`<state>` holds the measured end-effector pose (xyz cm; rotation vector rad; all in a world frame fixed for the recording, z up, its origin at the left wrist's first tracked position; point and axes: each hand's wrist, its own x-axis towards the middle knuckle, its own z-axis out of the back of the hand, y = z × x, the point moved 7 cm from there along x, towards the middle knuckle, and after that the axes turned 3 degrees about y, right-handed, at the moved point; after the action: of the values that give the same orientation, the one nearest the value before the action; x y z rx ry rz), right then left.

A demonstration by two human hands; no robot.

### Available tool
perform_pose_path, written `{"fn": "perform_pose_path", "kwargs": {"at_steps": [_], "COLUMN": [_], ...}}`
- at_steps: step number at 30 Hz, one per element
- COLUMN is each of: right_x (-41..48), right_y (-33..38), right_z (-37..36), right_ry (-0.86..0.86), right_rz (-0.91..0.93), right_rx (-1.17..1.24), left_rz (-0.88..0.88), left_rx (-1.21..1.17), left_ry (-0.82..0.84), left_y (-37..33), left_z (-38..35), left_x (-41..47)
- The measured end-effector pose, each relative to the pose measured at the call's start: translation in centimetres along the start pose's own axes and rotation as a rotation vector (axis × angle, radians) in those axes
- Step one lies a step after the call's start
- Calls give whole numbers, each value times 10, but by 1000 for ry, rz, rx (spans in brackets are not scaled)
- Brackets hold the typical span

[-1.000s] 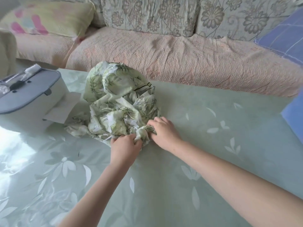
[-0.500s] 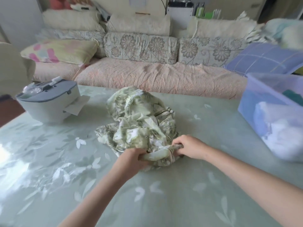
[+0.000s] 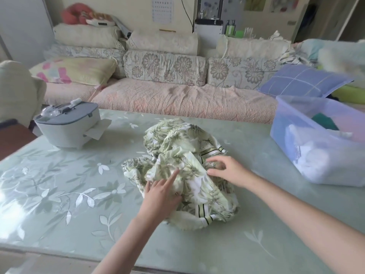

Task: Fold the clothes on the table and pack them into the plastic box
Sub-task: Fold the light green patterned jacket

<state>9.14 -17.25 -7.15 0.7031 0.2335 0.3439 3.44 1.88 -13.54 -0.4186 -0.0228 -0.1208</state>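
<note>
Two bare hands rest at a crumpled garment [image 3: 177,147] — pale green with a leaf print and striped white trim — heaped unfolded near the middle of the counter [image 3: 69,184]. The left hand [image 3: 162,196] lies palm-down on the near left part of the heap. Its fingers [image 3: 171,177] are straight and slightly fanned, with the forefinger stretched farthest across the cloth, and they pinch nothing. The right hand [image 3: 229,171] sits at the heap's right side, its fingers [image 3: 217,159] spread and gently curved, the thumb held apart below them. The tips are at the fabric; whether they press it cannot be told, and no fold is gripped.

The box [image 3: 292,123], open-topped and of clear bluish plastic, stands on the counter's right side, well apart from the garment. It holds white cloth [image 3: 308,155] and a dark green piece [image 3: 324,120]. At far left on the counter stands a grey lidded tub [image 3: 67,133], with a sheet of white paper [image 3: 98,128] poking out at its right side. The counter has a glossy green cover printed with white leaves.

Behind it runs a sofa [image 3: 177,99] under a pink quilted throw, with floral cushions [image 3: 164,66] along its back. A yellow pillow [image 3: 79,70] lies at its left and a blue checked pillow [image 3: 302,82] at its right — just behind the box.
</note>
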Motion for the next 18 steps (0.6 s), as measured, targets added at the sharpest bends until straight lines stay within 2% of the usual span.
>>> {"fn": "perform_pose_path", "kwargs": {"at_steps": [1,3,6,10,13,16,18], "right_x": [6,18,28,22,10,-3,-9], "right_y": [2,-1,-25,-40,-42,-34,-23], "right_z": [-3,-23,-45,-24,-23,-34,-34], "right_ry": [-5,125,291,131,161,286,384], "right_rz": [5,-30,-136,-160,-225,-198,-189], "right_rx": [-17,-94,-463,-621,-836,-764,-457], "left_rz": [2,-29,-9,120,219,279,307], "left_rx": [28,77,65,170,188,168,100], "left_ry": [-23,-109,-190,-325,-337,-339,-389], "left_y": [3,9,24,53,63,63,67], "left_z": [-2,-4,-1,17,21,27,35], "left_x": [-1,-4,-3,1,10,18,20]}}
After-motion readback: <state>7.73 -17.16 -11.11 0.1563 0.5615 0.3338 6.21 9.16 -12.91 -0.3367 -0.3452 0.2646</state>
